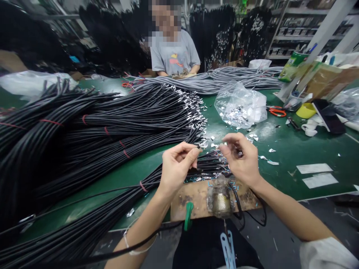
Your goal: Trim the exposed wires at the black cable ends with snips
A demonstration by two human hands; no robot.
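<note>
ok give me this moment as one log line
left hand: pinching black cable end | right hand: apart, fingers curled | green table: black cable bundles

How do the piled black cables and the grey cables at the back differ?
The black cables lie nearer, spread over the left side; the grey cables lie farther back. The black cables end in silvery tips at the right; the grey cables show reddish wires at their left end. Both are long, thin and laid out on the green table.

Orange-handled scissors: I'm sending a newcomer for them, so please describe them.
On the green table, find the clear plastic bag beyond the right hand. Just right of the bag lie the scissors; their orange loop handles set them apart from the yellow object farther right.
</note>
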